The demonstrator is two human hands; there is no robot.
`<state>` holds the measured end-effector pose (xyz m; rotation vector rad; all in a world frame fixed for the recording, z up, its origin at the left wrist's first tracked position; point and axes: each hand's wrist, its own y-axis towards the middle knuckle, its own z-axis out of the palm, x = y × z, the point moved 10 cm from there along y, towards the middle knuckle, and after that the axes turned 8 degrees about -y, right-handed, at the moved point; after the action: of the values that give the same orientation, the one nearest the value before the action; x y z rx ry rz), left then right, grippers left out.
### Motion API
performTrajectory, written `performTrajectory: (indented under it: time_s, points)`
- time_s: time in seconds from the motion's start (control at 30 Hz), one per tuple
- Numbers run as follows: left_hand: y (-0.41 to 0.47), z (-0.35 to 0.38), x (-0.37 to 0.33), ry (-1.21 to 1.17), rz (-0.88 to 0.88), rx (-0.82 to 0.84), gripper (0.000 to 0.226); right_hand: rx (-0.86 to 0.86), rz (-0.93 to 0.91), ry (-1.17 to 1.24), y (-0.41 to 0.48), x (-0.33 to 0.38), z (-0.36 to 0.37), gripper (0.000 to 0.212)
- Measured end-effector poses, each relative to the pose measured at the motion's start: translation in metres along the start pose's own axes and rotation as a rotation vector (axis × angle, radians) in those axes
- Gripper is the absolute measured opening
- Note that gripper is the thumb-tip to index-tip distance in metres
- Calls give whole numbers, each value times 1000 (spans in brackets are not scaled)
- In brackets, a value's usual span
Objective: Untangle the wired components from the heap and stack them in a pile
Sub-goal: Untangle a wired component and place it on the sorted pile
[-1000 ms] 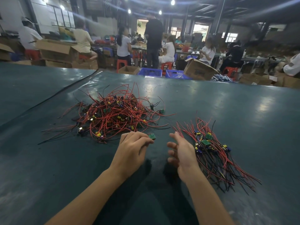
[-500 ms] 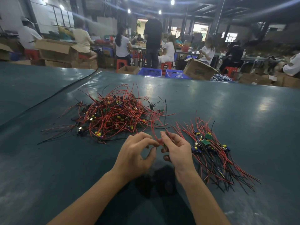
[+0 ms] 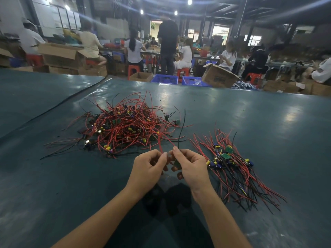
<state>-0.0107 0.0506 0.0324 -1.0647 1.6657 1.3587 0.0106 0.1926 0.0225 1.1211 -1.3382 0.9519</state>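
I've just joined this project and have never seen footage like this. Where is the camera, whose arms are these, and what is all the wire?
There is no machine here, only a person working. The one picture comes from a wide-angle camera worn on their head, looking forward and down, so the bare arms are their own. On the dark green table lie a tangled heap of red and black wired components on the left and a tidier pile of the same parts on the right. Between them the left hand pinches a red wire and the right hand a black wire. Both wires seemingly belong to one small green circuit board at the right hand's fingers.
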Motion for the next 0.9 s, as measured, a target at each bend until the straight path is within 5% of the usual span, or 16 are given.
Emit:
performTrajectory:
  time_s: [0.33,0.7,0.9]
  points:
    - [1,5,10,-40,-81,68,15,-36,41,-5,2,-6,-4,25]
    - [2,-4,18,-435,-248,-77,16,-138,45,143,5,-11,-16,23]
    - [-8,26,21,-449,-402,208,62,-81,-37,135,2,2,-10,12]
